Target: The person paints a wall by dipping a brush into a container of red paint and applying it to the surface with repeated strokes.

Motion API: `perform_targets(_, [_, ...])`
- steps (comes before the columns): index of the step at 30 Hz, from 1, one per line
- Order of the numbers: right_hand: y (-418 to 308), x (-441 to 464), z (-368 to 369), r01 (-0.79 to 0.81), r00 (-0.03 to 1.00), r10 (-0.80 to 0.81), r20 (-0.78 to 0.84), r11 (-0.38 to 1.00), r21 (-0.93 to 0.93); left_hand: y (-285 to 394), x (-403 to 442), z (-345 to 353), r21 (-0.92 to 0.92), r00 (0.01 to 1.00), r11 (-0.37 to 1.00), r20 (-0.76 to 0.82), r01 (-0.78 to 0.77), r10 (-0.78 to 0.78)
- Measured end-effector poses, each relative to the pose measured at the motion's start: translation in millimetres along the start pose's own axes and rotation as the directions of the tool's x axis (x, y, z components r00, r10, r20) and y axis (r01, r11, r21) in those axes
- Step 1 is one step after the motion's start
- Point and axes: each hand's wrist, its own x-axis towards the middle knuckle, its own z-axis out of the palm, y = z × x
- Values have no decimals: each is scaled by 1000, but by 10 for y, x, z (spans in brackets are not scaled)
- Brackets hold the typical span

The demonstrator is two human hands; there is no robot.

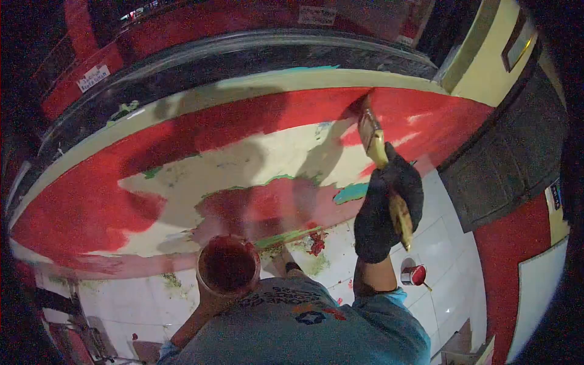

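grey shirt [261, 337] lay nearest; past it, we held red paint [228, 266] and a brush [371, 131] before the curved wall [79, 201].
our left hand [210, 298] supported the paint container [256, 258], its fingers mostly hidden; our gloved right hand [389, 204], well apart from it, was closed around the brush handle. the bristles were at the upper red area, though we could not tell if they touched. we judged the step to be red coating near the cream border [304, 79]; the next move probably called for a controlled stroke there, as the cream patch [289, 149] below remained uncovered.
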Motion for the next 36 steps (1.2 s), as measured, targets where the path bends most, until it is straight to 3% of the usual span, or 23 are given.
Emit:
perform_targets(2, [-120,-19,41,71,996,-72,47,997,13,-73,-7,-26,-339,1000,941,-22,-8,1])
perform_targets(3, [-192,-30,57,139,986,-141,91,990,27,-117,-26,-46,-341,1000,940,-23,-9,1])
perform_targets(5, [-287,-102,103,133,974,-152,167,984,121,-190,-75,-85,-90,999,996,-48,10,-15])
perform_targets(7, [-411,-199,152,35,979,-110,174,921,387,-162,-103,-100,-163,998,986,-34,38,-44])
perform_targets(8, [-343,-281,156,33,978,-109,177,920,390,-132,-116,-106,-233,997,970,-19,66,-72])
perform_targets(10, [-187,-518,-1,-63,997,46,61,950,306,-32,-139,-87,-262,996,964,-64,42,-60])
perform_targets(12, [-197,-619,423,-171,979,191,-67,958,232,89,-163,-31,-318,989,948,-143,-9,-39])
perform_targets(17, [357,-686,569,-462,787,462,-409,880,107,56,-202,-13,-346,964,925,-258,-154,64])
perform_targets(18, [246,-602,595,-458,791,462,-402,882,112,168,-211,-16,-349,961,924,-267,-159,64])
perform_targets(20, [36,-545,452,-426,839,444,-315,896,127,484,-237,-17,-238,995,971,-95,-36,14])
perform_targets(21, [-62,-492,421,-415,857,436,-273,900,134,321,-227,-70,-239,995,970,-101,-35,11])
perform_targets(23, [-295,-466,285,-397,886,420,-197,906,147,-57,-198,-218,217,958,958,-177,-187,227])
perform_targets(24, [-382,-453,170,-389,897,411,-161,908,153,-85,-229,-208,220,959,958,-176,-184,224])
perform_targets(26, [-544,-236,203,-369,918,387,-90,914,166,81,-259,-131,-296,985,951,-171,-86,36])
perform_targets(27, [-655,-144,241,-355,928,369,-54,918,175,90,-251,-140,-296,984,951,-173,-90,39])
perform_targets(29, [-340,-99,274,-234,949,256,-185,963,132,92,-243,-147,-290,979,943,-165,-165,121])
perform_targets(30, [-301,-63,277,-139,950,205,-237,954,266,81,-244,-151,-292,979,942,-167,-166,121])
perform_targets(34, [-310,-117,216,-254,880,311,-358,947,197,-106,-263,-229,-364,994,931,-110,-35,-5])
perform_targets(35, [-362,-135,211,-255,880,311,-358,947,197,-157,-264,-253,-380,995,925,-96,-4,-35])
perform_targets(36, [-439,-144,188,-185,940,208,-270,977,108,-200,-267,-273,-395,995,918,-81,28,-65])
